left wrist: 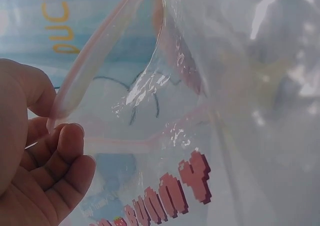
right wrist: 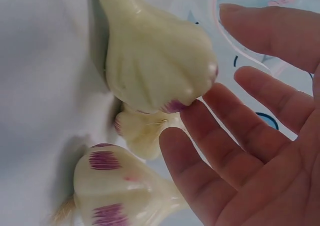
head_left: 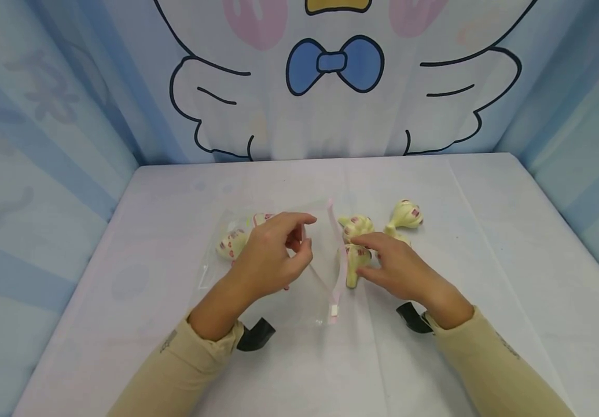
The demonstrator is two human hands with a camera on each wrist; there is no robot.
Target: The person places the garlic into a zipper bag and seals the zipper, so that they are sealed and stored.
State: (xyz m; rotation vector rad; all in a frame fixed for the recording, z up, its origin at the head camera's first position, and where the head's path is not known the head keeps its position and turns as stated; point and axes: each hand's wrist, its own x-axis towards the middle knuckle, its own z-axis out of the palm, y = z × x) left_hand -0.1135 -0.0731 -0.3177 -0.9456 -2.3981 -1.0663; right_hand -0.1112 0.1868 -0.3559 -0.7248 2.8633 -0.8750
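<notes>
A clear plastic zip bag [head_left: 278, 307] with a pink seal strip [head_left: 342, 266] lies on the table. My left hand [head_left: 273, 249] is over it; in the left wrist view its thumb and fingers pinch the pink-edged mouth of the bag [left wrist: 75, 85]. Inside the bag is a garlic bulb [head_left: 232, 244] with purplish marks. My right hand [head_left: 400, 266] spreads its fingers beside a garlic bulb [head_left: 357, 260] near the bag's mouth. In the right wrist view the fingertips meet the edge of a bulb [right wrist: 155, 55], not curled round it; whether they touch is unclear.
More garlic bulbs lie right of the bag, one behind [head_left: 357, 226] and one farther right [head_left: 407, 214], with another partly hidden by the right hand. A white cloth covers the table [head_left: 513, 289]. Printed curtains [head_left: 330, 127] stand at the back and both sides.
</notes>
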